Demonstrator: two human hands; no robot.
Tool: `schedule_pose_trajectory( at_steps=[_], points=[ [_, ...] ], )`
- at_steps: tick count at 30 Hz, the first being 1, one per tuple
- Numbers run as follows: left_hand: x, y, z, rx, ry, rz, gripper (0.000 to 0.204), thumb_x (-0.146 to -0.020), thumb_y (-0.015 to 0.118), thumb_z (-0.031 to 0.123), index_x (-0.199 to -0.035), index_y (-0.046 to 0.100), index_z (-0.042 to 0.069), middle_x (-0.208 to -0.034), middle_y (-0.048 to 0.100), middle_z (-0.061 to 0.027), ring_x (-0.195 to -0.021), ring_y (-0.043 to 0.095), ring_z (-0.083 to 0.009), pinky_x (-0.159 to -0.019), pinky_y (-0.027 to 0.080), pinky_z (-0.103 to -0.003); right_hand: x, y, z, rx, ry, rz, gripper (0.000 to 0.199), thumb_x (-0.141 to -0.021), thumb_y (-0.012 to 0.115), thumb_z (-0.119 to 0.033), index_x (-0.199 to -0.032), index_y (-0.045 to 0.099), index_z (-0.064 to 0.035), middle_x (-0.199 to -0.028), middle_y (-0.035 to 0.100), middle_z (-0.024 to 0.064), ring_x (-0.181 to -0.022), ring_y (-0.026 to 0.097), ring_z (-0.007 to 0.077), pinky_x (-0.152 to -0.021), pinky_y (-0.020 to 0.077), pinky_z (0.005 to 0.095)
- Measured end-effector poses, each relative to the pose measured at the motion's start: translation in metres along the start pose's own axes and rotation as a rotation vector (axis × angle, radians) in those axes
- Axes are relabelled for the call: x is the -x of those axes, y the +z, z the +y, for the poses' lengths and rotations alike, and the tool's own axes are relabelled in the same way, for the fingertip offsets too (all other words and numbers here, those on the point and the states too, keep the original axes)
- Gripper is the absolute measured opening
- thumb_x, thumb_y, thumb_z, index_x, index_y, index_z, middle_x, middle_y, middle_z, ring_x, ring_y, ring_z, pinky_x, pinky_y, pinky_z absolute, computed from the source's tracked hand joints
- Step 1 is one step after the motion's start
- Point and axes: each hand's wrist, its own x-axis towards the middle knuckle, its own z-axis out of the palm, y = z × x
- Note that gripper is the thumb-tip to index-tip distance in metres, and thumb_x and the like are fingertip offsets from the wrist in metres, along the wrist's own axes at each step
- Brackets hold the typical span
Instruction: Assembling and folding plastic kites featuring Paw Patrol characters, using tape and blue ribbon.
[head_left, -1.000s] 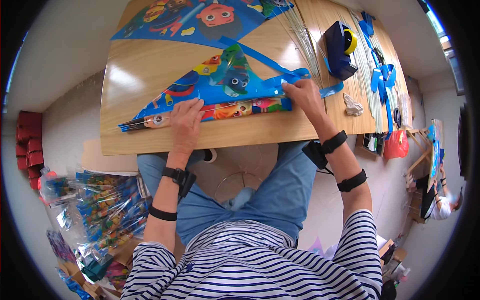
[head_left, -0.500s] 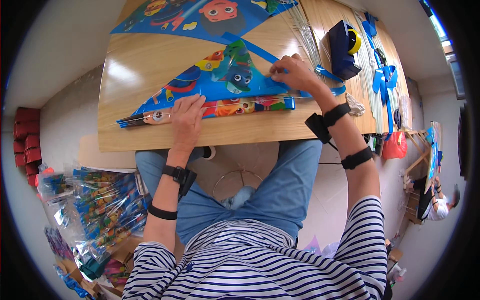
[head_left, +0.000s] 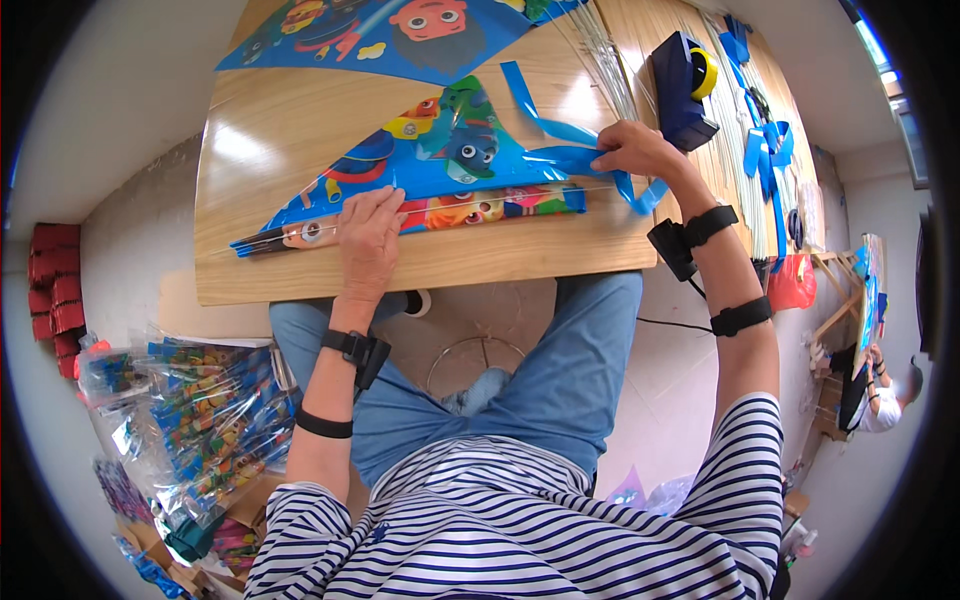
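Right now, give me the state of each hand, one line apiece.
Left hand: open, pressed flat on the folded kite at the table's near edge.
Right hand: closed, pinching the blue ribbon tail at the kite's right end.

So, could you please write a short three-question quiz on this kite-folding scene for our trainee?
1. True or false: the left hand lies flat on the folded kite.
2. What does the right hand pinch?
A. a blue ribbon tail
B. the tape dispenser
C. a red box
3. Fill in: a second kite lies at the ____ edge of the wooden table, away from the person.

Key:
1. True. The palm presses the kite near its narrow end.
2. A. The fingers grip the ribbon where it meets the kite; the dispenser stands apart, beyond the hand.
3. Far.
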Motion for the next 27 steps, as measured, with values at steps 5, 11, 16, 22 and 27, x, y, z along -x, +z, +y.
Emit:
schedule_pose_trajectory(
  at_steps=[5,11,16,22,27],
  points=[
    [0.001,-0.001,-0.001,-0.001,-0.002,-0.002,0.027,-0.082,0.074,0.007,-0.110,0.075,0.004,-0.110,0.069,-0.0094,-0.104,0.062,-0.0304,-0.091,0.049,-0.041,0.004,0.020,-0.006,0.089,-0.023,0.110,0.045,-0.069,0.086,-0.035,-0.105,0.075,-0.0116,-0.099,0.073,0.0101,-0.099,0.068,0.0301,-0.087,0.0438,0.0489],
    [0.000,-0.001,0.000,0.010,0.008,0.005,0.027,-0.083,0.074,0.006,-0.110,0.074,0.003,-0.110,0.069,-0.0102,-0.104,0.062,-0.0306,-0.091,0.049,-0.041,0.002,0.022,-0.002,0.151,0.054,0.119,0.047,-0.066,0.086,-0.024,-0.109,0.075,-0.0105,-0.106,0.074,0.0104,-0.108,0.067,0.0311,-0.092,0.0454,0.0525],
    [0.000,-0.001,0.000,0.002,0.003,0.001,0.027,-0.083,0.073,0.005,-0.110,0.074,0.003,-0.110,0.069,-0.0105,-0.104,0.062,-0.0310,-0.092,0.049,-0.042,0.005,-0.012,0.023,-0.196,-0.089,0.039,0.030,-0.067,0.077,-0.007,-0.097,0.073,-0.0019,-0.076,0.070,0.0149,-0.067,0.069,0.0261,-0.063,0.0540,0.0352],
    [0.000,0.000,0.001,0.003,-0.003,-0.010,0.026,-0.083,0.073,0.006,-0.110,0.074,0.003,-0.110,0.069,-0.0105,-0.105,0.061,-0.0308,-0.092,0.049,-0.042,0.038,-0.057,0.071,0.237,0.074,0.199,0.039,-0.068,0.075,-0.012,-0.107,0.075,-0.0106,-0.102,0.074,0.0150,-0.100,0.071,0.0313,-0.082,0.0569,0.0398],
    [0.001,-0.003,0.000,-0.004,-0.011,-0.015,0.027,-0.084,0.073,0.006,-0.110,0.074,0.003,-0.111,0.069,-0.0104,-0.105,0.061,-0.0310,-0.093,0.049,-0.042,0.077,-0.119,0.096,0.585,0.359,0.355,0.027,-0.081,0.068,-0.017,-0.108,0.073,-0.0170,-0.107,0.072,0.0078,-0.116,0.064,0.0288,-0.095,0.0483,0.0513]
  ],
)
